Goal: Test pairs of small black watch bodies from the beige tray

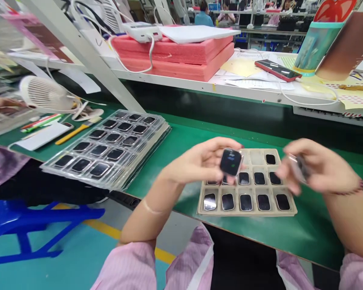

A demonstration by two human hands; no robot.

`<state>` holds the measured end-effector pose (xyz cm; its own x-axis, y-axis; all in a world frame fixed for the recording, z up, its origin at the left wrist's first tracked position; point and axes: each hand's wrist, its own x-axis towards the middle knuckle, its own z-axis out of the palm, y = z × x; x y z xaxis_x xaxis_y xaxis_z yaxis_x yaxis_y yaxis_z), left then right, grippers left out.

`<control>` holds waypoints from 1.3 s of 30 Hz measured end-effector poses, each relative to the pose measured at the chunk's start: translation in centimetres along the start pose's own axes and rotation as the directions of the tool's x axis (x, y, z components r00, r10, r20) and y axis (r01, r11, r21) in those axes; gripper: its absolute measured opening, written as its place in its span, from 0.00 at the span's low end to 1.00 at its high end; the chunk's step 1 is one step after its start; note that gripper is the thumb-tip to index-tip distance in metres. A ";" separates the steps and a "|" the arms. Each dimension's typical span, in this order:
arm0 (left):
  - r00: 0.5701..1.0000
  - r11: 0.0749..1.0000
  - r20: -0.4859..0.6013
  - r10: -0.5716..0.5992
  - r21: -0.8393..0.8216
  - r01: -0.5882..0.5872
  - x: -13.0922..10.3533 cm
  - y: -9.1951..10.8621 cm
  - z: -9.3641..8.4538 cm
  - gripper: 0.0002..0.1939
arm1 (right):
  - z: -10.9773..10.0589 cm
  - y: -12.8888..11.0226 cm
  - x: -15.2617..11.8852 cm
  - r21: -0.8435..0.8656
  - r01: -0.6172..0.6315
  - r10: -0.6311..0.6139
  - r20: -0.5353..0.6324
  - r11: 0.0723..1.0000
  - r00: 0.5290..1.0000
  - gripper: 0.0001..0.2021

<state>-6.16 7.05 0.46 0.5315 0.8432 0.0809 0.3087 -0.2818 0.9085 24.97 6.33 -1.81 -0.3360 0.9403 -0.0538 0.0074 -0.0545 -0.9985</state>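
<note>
My left hand [201, 161] holds a square watch face [230, 162] with its lit screen showing, above the left part of a beige tray [248, 214]. My right hand [323, 167] is blurred and grips a second watch-like piece [299, 167] at the tray's right side. Dark square watch faces sit in the tray's compartments, a full row of them along the front; one compartment [255, 157] at the back holds none. Part of the tray is hidden behind my hands.
Stacked clear trays [107, 147] of watch faces lie to the left, beside a yellow brush [75, 133] and a white fan [45, 92]. A shelf edge [205, 85] runs across behind, bearing pink foam [175, 56] and a phone [277, 70]. Another person's hand [3, 104] shows far left.
</note>
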 end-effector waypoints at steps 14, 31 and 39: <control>0.972 0.876 -0.052 -0.230 -0.447 0.183 6.9 -9.8 6.2 0.17 | 1.2 9.2 8.0 -0.047 0.020 -0.019 0.018 0.999 1.000 0.18; 0.975 0.876 -0.149 -0.166 -0.476 0.077 6.9 -11.8 6.9 0.20 | 1.0 10.9 8.2 -0.125 0.063 -0.058 0.038 0.990 0.998 0.19; 0.982 0.842 -0.096 -0.161 -0.532 0.086 7.1 -12.1 6.4 0.28 | 0.4 10.5 8.0 -0.063 0.035 -0.033 0.030 0.997 0.999 0.30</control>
<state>-1.07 13.51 -12.57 0.3969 0.9174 -0.0276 -0.1138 0.0791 0.9904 22.03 13.17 -12.68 -0.3643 0.9311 -0.0202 0.0550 -0.0002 -0.9985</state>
